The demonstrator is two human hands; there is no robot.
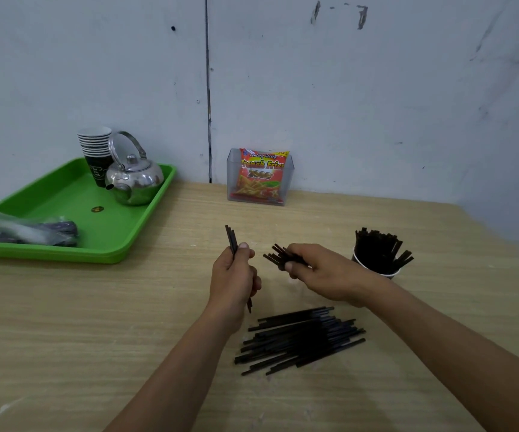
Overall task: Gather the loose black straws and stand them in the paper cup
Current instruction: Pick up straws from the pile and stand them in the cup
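A pile of loose black straws (302, 339) lies on the wooden table (80, 322) in front of me. My left hand (235, 280) grips a few black straws (230, 237) upright above the table. My right hand (320, 272) holds a small bundle of black straws (275, 255), their ends pointing left toward the other hand. The paper cup (390, 273) stands to the right, just beyond my right wrist, packed with several upright black straws (376, 251).
A green tray (74, 198) at the left holds a steel kettle (135, 177), a stack of paper cups (96, 151) and a plastic bag (24, 230). A clear holder with a snack packet (261, 176) stands against the wall.
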